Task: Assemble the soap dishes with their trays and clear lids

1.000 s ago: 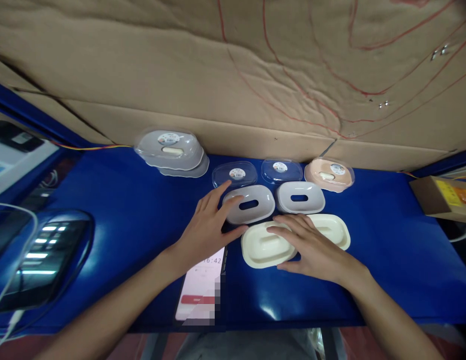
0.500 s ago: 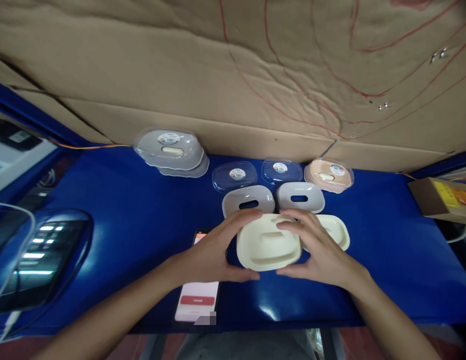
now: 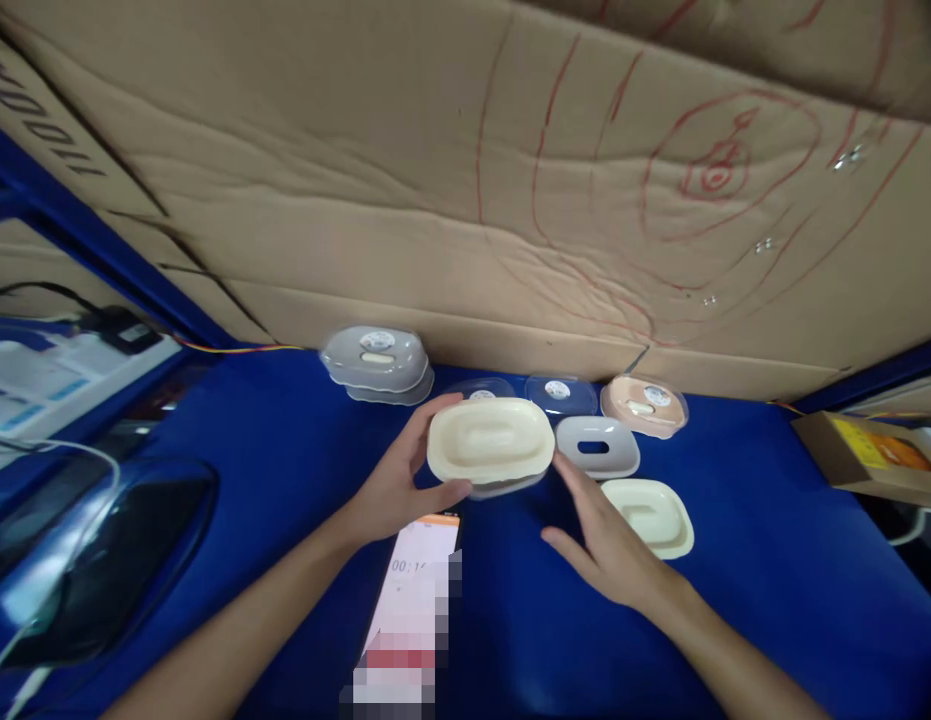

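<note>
A cream oval soap dish [image 3: 491, 440] is gripped by its left side in my left hand [image 3: 394, 490], thumb at the front edge and fingers behind. It sits over a grey oval tray [image 3: 510, 487], mostly hidden beneath; I cannot tell whether it rests inside. My right hand [image 3: 607, 540] is open, its fingertips by the dish's right edge. Close to that hand lie a second cream soap dish [image 3: 652, 515] and a grey tray with a slot [image 3: 615, 450]. Behind are clear lids with round labels, one partly covered [image 3: 480, 388], the other in view [image 3: 562, 395].
A stack of lidded grey dishes [image 3: 379, 365] stands at the back left, a peach lidded dish [image 3: 645, 405] at the back right. A phone [image 3: 416, 600] lies in front of my left hand. Cables and a dark tablet [image 3: 112, 570] are left, a cardboard box [image 3: 870, 455] right.
My right hand has let go of the cream soap dish and opened. My left hand has carried the dish back over the left grey tray. The head view has shifted too.
</note>
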A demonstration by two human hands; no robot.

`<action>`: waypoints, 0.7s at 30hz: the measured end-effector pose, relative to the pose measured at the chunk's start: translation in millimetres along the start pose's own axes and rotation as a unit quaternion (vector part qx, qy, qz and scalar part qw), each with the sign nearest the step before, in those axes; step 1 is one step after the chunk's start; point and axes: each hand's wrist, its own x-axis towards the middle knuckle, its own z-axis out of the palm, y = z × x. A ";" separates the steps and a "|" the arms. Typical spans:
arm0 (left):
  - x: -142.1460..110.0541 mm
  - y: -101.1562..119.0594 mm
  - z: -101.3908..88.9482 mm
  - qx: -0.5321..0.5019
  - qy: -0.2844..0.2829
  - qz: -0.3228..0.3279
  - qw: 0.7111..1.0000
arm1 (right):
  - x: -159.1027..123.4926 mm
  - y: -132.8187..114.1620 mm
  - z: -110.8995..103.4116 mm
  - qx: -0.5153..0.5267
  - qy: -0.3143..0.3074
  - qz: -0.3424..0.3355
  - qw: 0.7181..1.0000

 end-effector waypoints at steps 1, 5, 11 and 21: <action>1.4 -2.0 -0.4 -0.001 0.010 -0.001 1.000 | 3.1 -2.2 2.4 -0.035 -0.012 -0.019 0.999; 3.5 -8.7 2.9 -0.001 0.021 -0.010 1.000 | 11.3 -10.2 9.1 -0.101 -0.033 -0.078 0.991; 2.3 -13.0 9.1 0.013 0.023 -0.002 1.000 | 7.7 -12.6 7.2 -0.094 -0.008 -0.104 0.990; 3.0 -24.6 10.8 -0.028 0.003 -0.048 0.998 | 0.1 -7.6 4.5 -0.072 -0.084 -0.125 0.986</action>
